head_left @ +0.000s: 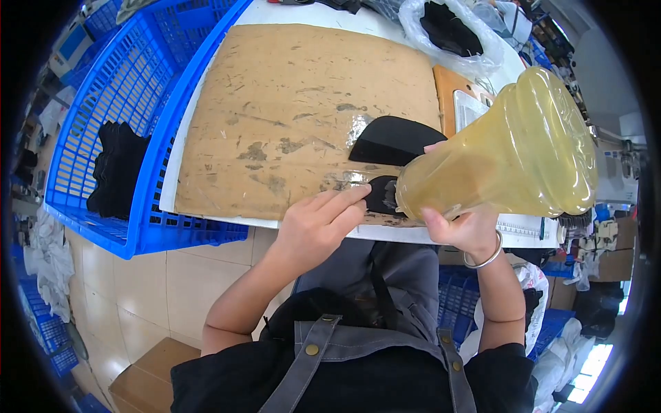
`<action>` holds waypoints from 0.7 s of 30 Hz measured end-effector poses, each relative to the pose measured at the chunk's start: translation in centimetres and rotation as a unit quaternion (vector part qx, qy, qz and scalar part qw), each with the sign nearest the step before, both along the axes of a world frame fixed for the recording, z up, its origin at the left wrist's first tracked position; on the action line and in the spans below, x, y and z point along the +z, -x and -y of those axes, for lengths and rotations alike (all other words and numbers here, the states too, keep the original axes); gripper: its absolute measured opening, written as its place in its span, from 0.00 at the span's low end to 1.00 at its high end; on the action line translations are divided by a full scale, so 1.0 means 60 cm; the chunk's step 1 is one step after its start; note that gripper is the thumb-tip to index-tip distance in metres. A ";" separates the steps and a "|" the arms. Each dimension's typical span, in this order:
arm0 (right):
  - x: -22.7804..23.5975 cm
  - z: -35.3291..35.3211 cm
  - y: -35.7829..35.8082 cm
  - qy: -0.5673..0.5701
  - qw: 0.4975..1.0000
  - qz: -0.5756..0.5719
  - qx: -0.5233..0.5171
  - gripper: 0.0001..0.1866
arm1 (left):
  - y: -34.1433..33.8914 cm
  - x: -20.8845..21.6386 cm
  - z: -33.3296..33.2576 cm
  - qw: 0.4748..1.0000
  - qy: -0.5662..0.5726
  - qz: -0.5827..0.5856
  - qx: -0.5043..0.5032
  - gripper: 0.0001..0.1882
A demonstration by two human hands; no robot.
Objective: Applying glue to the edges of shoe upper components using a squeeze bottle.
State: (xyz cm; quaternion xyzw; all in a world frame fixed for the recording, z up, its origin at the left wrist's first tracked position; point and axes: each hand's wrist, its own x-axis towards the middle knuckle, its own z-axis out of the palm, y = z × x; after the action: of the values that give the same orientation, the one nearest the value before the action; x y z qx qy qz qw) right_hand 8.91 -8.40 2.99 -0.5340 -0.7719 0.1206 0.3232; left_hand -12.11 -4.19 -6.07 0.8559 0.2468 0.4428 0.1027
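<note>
My right hand [465, 230] is wrapped round a large, translucent yellow plastic bottle [502, 151], with its thumb on the near side and a fingertip showing on the far side. The bottle is tilted, its narrow end down and to the left. That end meets a small black piece with a rounded edge [379, 191], where a greyish, wet-looking patch shows. My left hand [320, 224] has its fingers stretched out, fingertips resting on the left edge of this piece. Just beyond lies a larger curved black piece [396, 140], partly hidden by the bottle. Both lie on a stained cardboard sheet [275, 89].
A blue plastic basket [131, 89] with stacked black pieces [117, 168] stands left of the table. At the far right, a clear plastic bag [413, 20] holds black material. A ruler-like strip [527, 230] runs along the near right table edge. A cardboard box [155, 375] is on the floor.
</note>
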 end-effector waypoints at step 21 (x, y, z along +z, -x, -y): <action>0.057 0.087 -0.116 -0.058 0.954 -0.253 -0.148 0.37 | -0.002 0.003 0.006 0.998 0.040 0.042 0.010 0.12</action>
State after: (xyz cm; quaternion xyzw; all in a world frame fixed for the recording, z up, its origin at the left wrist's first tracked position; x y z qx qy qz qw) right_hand 15.87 -13.64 6.42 -0.5745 -0.5826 0.1580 0.5527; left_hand -11.98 -4.53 -5.89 0.8294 0.2680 0.4688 0.1432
